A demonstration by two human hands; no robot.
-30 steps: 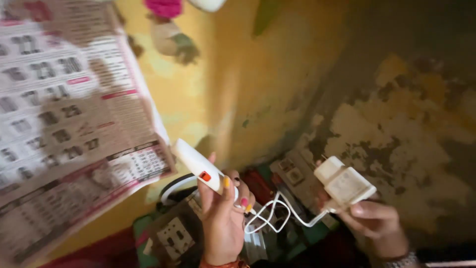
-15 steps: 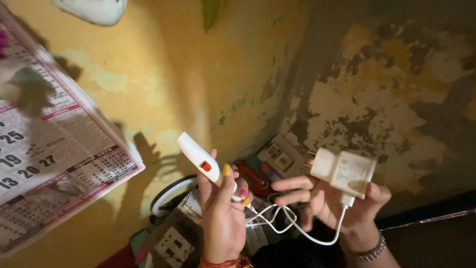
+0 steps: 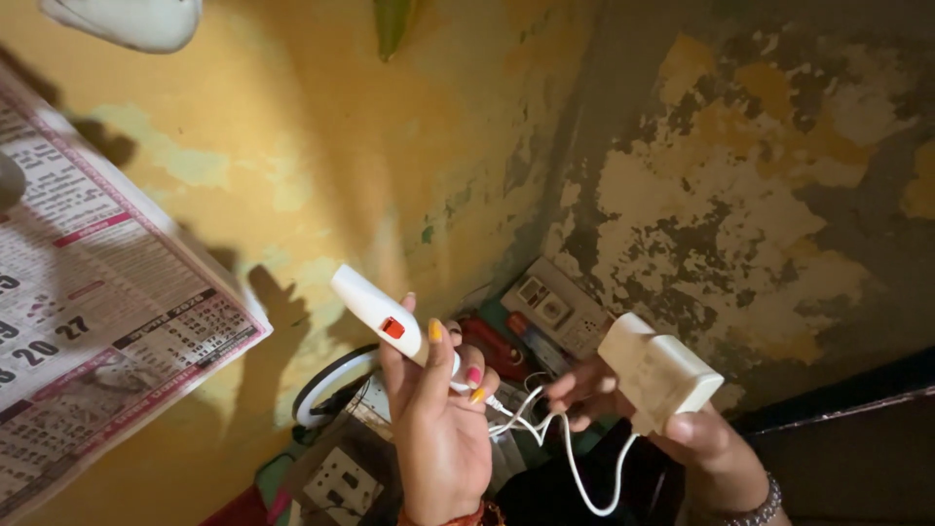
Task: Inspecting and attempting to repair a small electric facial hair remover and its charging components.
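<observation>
My left hand [image 3: 438,429] grips a slim white handheld device [image 3: 380,314] with a small red button, its tip pointing up and to the left. A thin white cable [image 3: 575,463] runs from the device's lower end in a loop to a white power adapter block [image 3: 660,372]. My right hand [image 3: 682,429] holds that adapter from below, fingers curled around it and touching the cable near the middle. Both hands are raised in front of a wall corner.
A peeling yellow wall [image 3: 321,166] meets a flaking grey wall [image 3: 760,175]. A paper wall calendar [image 3: 88,312] hangs at the left. A white switch and socket plate [image 3: 557,310] sits in the corner, another socket board [image 3: 336,482] lies below, beside a white ring-shaped object [image 3: 326,380].
The view has swung right, pushing the calendar toward the left edge. My right hand has brought the adapter lower and closer to my left hand. The white device stays held.
</observation>
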